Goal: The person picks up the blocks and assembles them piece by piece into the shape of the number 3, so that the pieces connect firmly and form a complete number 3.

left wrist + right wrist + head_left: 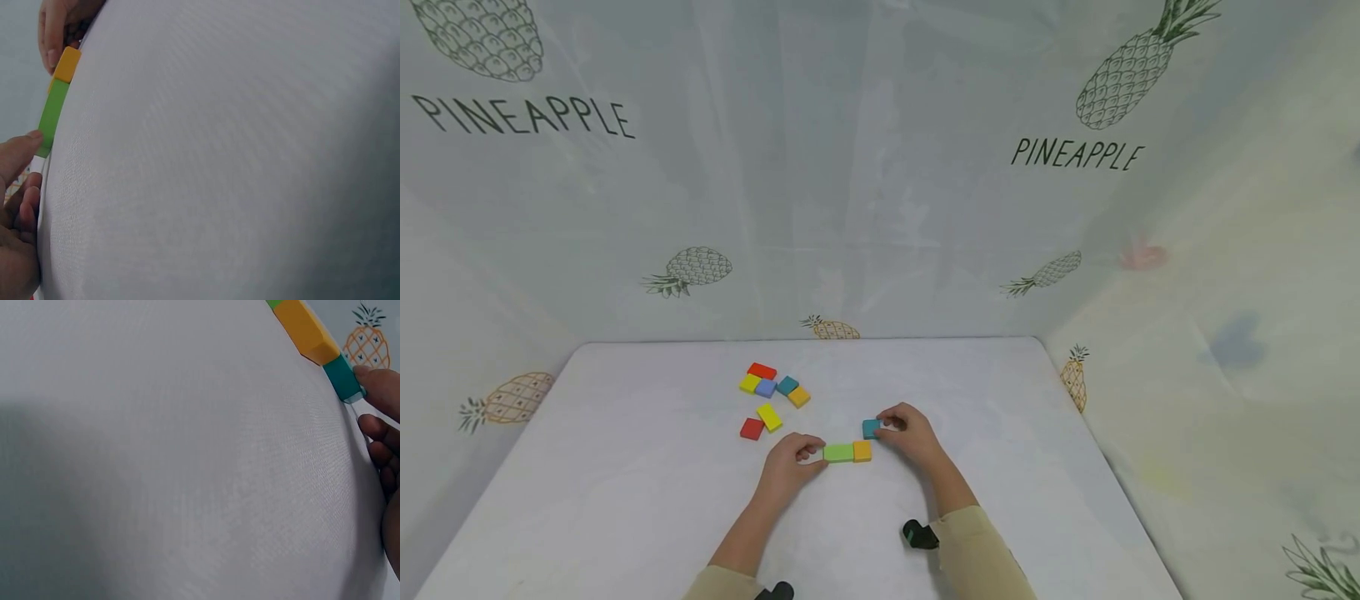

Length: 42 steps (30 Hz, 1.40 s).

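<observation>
In the head view, my left hand (788,468) pinches the left end of a light green rectangular block (838,452) lying on the table. An orange square block (862,451) sits end to end with the green one, on its right. Just behind the orange block, my right hand (913,435) holds a teal block (870,429) by its right side between thumb and fingers. The left wrist view shows the left thumb on the end of the green block (54,115). Over in the right wrist view, the right thumb presses the teal block (343,379).
Toward the back left of the white table (625,467) lie a red block (762,370), yellow, blue, teal and orange blocks in a loose cluster. Nearer, a yellow block (769,417) touches a red block (752,428). A pineapple-print curtain (865,167) hangs behind the table.
</observation>
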Each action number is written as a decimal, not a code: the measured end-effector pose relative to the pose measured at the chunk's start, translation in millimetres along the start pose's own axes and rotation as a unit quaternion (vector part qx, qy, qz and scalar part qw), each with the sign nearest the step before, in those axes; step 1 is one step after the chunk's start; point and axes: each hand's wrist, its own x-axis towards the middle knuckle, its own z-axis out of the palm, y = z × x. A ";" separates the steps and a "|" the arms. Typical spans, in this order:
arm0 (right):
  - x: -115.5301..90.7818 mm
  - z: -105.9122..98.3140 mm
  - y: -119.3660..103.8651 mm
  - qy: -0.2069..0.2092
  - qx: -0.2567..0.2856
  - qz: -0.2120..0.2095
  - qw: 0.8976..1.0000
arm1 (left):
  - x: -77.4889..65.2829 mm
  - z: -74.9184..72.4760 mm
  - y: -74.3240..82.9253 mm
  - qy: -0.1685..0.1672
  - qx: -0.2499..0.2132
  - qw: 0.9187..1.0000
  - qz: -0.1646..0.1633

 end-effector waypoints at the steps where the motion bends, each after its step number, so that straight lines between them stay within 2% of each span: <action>1: 0.2 0.2 0.3 -0.002 -0.001 0.000 1.000 | -0.1 -0.2 0.4 0.001 0.000 1.000 0.000; 30: -0.4 -0.1 -0.3 -0.006 -0.003 -0.012 1.000 | -1.1 0.2 1.5 0.002 -0.005 1.000 -0.004; 38: -1.1 1.1 0.5 -0.005 -0.021 0.001 1.000 | -1.4 -1.9 2.7 0.002 -0.013 1.000 0.016; 42: -1.6 0.4 -0.8 -0.006 -0.019 -0.002 1.000 | -1.2 -2.0 2.7 0.003 -0.011 1.000 0.014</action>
